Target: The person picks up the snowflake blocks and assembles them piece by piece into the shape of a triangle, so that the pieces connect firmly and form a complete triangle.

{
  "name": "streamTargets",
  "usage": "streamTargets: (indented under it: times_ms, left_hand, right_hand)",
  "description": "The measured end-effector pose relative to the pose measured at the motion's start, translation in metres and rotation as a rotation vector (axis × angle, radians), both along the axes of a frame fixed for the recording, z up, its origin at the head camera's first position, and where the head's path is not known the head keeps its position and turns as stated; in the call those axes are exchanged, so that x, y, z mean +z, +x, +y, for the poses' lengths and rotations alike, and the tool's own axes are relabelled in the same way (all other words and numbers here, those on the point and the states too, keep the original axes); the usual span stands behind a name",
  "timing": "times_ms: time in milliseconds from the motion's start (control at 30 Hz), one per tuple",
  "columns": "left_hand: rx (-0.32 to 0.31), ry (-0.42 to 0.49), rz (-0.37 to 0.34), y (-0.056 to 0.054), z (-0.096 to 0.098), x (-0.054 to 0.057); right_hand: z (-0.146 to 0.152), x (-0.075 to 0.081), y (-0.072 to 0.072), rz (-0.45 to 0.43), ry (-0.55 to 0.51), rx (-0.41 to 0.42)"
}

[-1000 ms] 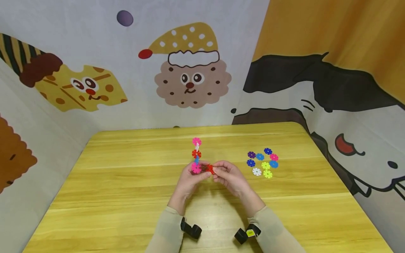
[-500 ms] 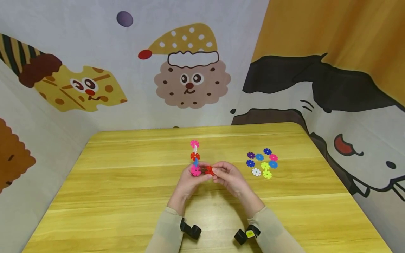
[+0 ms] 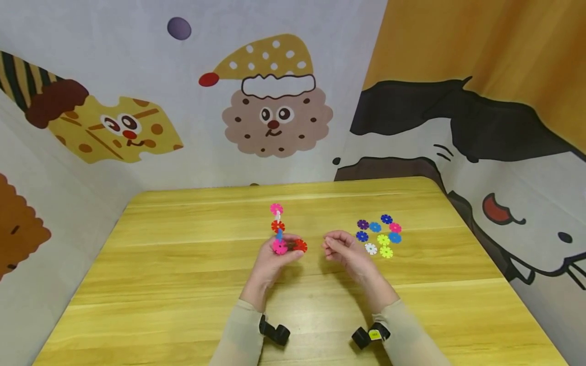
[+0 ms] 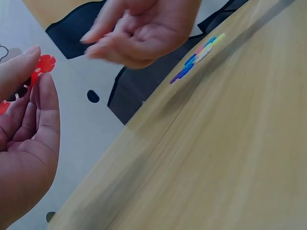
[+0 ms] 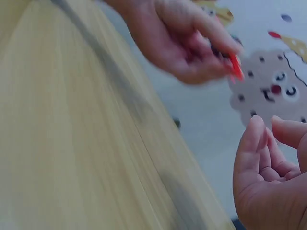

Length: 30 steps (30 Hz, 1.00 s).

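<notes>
Right up close, both sleeves (image 3: 242, 330) run off the bottom edge, cut short, a black wrist camera (image 3: 276, 333) showing at the left cuff. Up to the hands, both raised over the tabletop (image 3: 174, 274)! The left hand (image 3: 270, 258) is pinching the near end of a chain of toothed discs (image 3: 277, 226), its thumb covering some of the join. The right hand (image 3: 350, 255) is loosely curled with nothing in its grasp, a gap between thumb and index finger in its own wrist view, where it's cropped by the frame.

Along the chain we go: a red disc (image 3: 300, 245) at the tip, a dark piece (image 3: 291, 245) half lost among the fingers, a pink disc (image 3: 280, 247) at the bend, then blue, red, white and pink leading away. The blue and white ones are edge-on, hard to make out.

Past the right hand lie nine loose discs (image 3: 383, 239), a thin blurry strip from the left wrist. Beyond the far edge, a cartoon-printed backdrop (image 3: 192, 122), its outer figures clipped by the frame.
</notes>
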State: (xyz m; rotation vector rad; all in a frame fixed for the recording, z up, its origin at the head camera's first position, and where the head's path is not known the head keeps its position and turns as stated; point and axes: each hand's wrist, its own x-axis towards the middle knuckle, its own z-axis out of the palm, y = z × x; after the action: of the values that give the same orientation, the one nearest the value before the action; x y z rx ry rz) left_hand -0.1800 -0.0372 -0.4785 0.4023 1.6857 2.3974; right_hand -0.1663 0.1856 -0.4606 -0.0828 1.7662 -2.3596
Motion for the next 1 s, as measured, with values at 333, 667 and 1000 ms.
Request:
streamTargets:
  times_ms: [333, 667, 1000]
  left_hand:
    - [0.011, 0.001, -0.03, 0.0, -0.003, 0.002]
    - [-0.011, -0.034, -0.027, 0.0, -0.007, 0.004]
    - [-0.036, -0.054, -0.039, -0.001, -0.011, 0.01]
  right_hand:
    - [0.09, -0.007, 0.002, 0.037, 0.414, -0.156]
    - [0.142, -0.01, 0.013, 0.054, 0.791, -0.182]
    - [0.148, -0.016, 0.013, 0.046, 1.029, -0.148]
